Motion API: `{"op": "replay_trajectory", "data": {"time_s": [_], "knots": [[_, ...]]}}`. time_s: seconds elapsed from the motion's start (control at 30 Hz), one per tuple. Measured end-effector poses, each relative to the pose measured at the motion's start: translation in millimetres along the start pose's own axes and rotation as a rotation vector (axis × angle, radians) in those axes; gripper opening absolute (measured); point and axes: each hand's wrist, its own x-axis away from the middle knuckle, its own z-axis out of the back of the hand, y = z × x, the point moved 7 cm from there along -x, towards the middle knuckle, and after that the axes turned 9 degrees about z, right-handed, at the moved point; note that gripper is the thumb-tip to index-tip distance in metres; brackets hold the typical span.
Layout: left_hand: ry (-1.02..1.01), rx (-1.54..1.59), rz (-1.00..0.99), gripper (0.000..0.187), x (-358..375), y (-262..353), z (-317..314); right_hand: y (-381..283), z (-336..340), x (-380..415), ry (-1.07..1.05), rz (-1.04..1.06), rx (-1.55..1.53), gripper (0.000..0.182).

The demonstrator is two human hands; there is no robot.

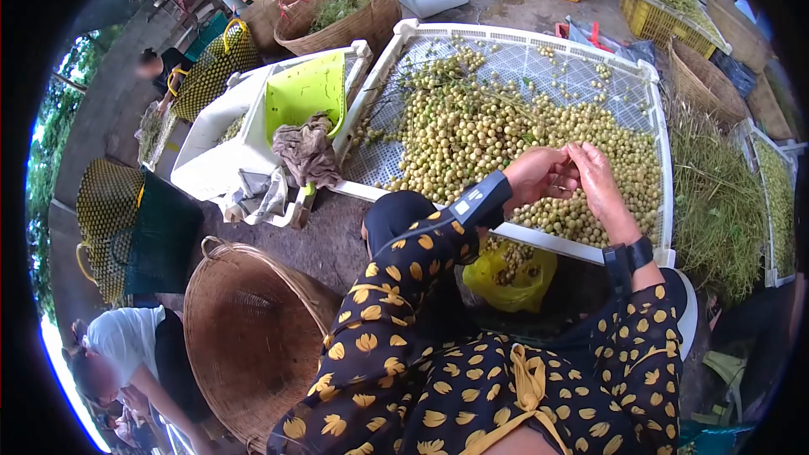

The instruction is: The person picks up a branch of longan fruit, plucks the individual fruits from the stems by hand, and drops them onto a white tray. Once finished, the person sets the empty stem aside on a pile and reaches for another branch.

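My left hand (538, 177) and my right hand (595, 175) meet at the fingertips above the near side of a white-rimmed mesh tray (527, 31). The fingers of both hands are curled and pinched together; whatever they hold, if anything, is too small or hidden to make out. Beneath and beyond them, the tray carries a thick heap of small round yellow-green fruits (472, 122), some on thin green stems at the upper left. A yellow plastic bag (531, 282) with more fruits hangs or stands under the tray's near edge.
A tall wicker basket (253, 329) leans at my left. A lime-green bin (303, 88) and a brown cloth (305, 150) rest on white crates left of the tray. Cut stems (708, 194) are piled at right. People (135, 354) sit at lower left and farther back.
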Motion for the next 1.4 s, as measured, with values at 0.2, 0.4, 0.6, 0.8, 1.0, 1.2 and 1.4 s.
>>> {"op": "replay_trajectory", "data": {"time_s": [0.2, 0.4, 0.6, 0.8, 1.0, 1.2, 1.4], "knots": [[0.156, -0.171, -0.123, 0.013, -2.5, 32.1, 3.2, -14.7, 17.6, -10.9, 0.083, 0.047, -0.074, 0.025], [0.128, 0.031, -0.113, 0.014, -12.1, 32.9, 24.5, -24.2, 25.6, -11.5, 0.164, 0.088, 0.004, 0.029], [0.021, 0.355, -0.161, 0.017, -13.2, 32.7, 35.0, -29.3, 14.1, -9.0, 0.021, 0.136, 0.085, 0.031], [-0.019, 0.606, -0.335, 0.012, -2.4, 55.1, 40.9, -23.8, -11.1, 7.2, -0.036, 0.082, 0.195, 0.016], [-0.010, 0.704, -0.400, 0.011, -4.6, 60.8, 58.3, -35.8, -43.6, 24.8, -0.235, 0.360, 0.538, 0.010], [-0.023, 0.978, -0.475, 0.010, -14.0, 59.2, 71.8, -37.1, -77.0, 48.2, -0.375, 0.422, 0.711, 0.024], [0.024, 1.023, -0.502, 0.012, -21.3, 48.1, 78.1, -41.4, -75.2, 46.7, -0.349, 0.450, 0.735, 0.024]]}}
